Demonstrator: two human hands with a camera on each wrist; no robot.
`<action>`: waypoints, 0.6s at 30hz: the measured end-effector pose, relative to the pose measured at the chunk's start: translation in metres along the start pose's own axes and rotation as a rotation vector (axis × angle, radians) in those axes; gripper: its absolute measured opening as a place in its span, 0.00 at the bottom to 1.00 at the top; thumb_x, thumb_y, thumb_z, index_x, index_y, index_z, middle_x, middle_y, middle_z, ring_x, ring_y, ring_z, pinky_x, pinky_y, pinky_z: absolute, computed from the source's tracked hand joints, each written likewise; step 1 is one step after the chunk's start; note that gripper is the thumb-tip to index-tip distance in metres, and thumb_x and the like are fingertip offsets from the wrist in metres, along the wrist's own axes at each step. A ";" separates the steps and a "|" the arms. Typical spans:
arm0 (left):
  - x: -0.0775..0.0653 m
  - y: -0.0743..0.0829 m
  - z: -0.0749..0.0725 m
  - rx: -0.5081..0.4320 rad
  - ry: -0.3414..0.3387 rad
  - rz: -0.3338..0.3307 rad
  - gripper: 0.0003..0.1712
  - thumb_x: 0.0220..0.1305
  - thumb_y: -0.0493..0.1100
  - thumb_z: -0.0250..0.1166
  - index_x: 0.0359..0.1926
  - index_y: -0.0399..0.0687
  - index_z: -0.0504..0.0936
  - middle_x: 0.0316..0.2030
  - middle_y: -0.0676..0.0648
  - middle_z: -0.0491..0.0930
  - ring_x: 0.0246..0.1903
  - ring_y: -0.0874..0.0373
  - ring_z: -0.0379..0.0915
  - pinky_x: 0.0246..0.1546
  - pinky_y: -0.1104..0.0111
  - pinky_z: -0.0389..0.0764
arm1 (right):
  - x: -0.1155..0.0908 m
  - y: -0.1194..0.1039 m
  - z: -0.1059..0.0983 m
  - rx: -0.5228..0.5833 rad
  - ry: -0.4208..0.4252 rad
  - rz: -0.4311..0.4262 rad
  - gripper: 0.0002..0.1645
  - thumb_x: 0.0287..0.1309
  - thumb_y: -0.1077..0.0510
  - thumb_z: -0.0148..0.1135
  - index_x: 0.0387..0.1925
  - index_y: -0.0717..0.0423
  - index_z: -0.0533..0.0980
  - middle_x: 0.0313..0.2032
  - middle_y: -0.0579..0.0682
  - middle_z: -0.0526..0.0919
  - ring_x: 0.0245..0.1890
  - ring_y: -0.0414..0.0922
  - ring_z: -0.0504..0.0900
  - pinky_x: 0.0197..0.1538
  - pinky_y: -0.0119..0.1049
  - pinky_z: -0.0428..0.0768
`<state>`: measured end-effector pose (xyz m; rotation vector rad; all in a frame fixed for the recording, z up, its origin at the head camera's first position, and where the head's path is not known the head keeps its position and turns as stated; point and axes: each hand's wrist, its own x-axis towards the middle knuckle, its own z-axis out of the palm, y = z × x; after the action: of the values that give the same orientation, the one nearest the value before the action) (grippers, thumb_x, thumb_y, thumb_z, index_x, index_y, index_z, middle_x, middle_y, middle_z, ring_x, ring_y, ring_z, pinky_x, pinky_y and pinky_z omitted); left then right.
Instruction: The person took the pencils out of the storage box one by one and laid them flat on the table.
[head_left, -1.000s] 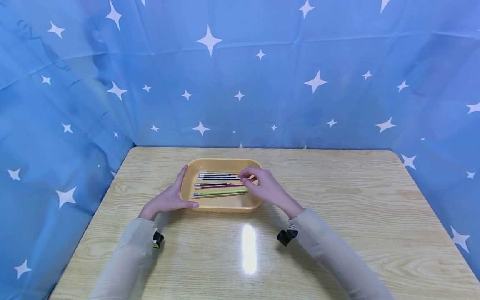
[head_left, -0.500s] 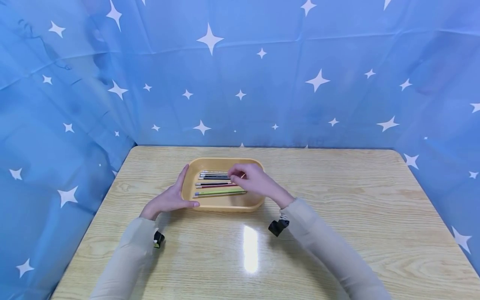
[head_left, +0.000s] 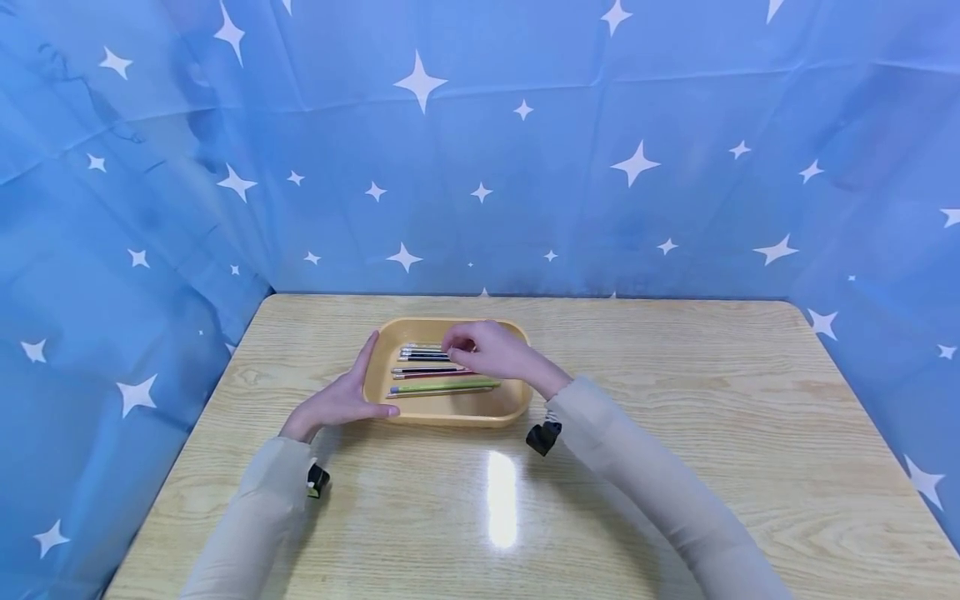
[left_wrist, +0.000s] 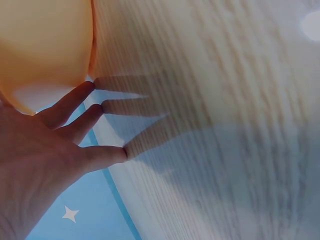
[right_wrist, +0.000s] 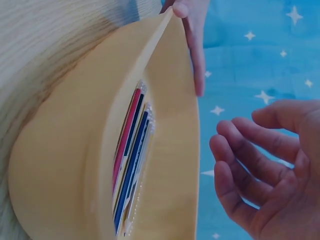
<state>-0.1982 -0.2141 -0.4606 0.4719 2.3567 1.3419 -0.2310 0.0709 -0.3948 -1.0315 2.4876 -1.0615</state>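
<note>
A blue fabric backdrop (head_left: 480, 150) printed with white four-pointed stars spans the back and both sides. Before it is a pale wood-grain table (head_left: 712, 400), with a bright glare patch near the middle. A person's two arms reach in from the near edge in light-coloured long sleeves, the left sleeve (head_left: 251, 517) and the right sleeve (head_left: 652, 475).

Toward the back of the table, left of centre, sits a shallow yellow-orange plastic tray (head_left: 450, 419) with rounded corners. The left hand (head_left: 341, 400) spreads around its left end, fingers extended along the outside and thumb at the near rim, touching the tray without clenching. The right hand (head_left: 491, 350) is poised over the tray's right half, fingers loosely bent; the right wrist view shows it holding nothing. A small black device (head_left: 543, 437) is strapped at the right wrist.

Inside the tray, pencils lie roughly side by side, pale ends leftward: a dark group (head_left: 423, 357) toward the back, a red pencil (head_left: 431, 375) mid-tray, and a green pencil (head_left: 444, 387) nearer the front.
</note>
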 end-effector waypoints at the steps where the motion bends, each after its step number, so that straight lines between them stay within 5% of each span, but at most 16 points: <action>1: 0.000 0.000 0.000 -0.002 0.000 0.000 0.74 0.51 0.45 0.76 0.74 0.50 0.22 0.72 0.28 0.40 0.68 0.35 0.48 0.66 0.45 0.49 | 0.002 0.001 0.000 -0.001 -0.006 0.000 0.10 0.66 0.62 0.55 0.44 0.60 0.80 0.37 0.50 0.84 0.36 0.40 0.80 0.41 0.32 0.78; 18: 0.000 -0.002 0.000 -0.007 -0.002 0.001 0.73 0.52 0.46 0.75 0.74 0.53 0.22 0.73 0.30 0.37 0.69 0.36 0.46 0.67 0.46 0.49 | 0.022 0.013 0.024 0.021 -0.046 0.048 0.11 0.64 0.64 0.56 0.44 0.65 0.80 0.38 0.50 0.84 0.38 0.43 0.80 0.46 0.32 0.78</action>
<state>-0.1982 -0.2148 -0.4626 0.4722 2.3497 1.3498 -0.2425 0.0491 -0.4204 -0.9744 2.4469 -1.0367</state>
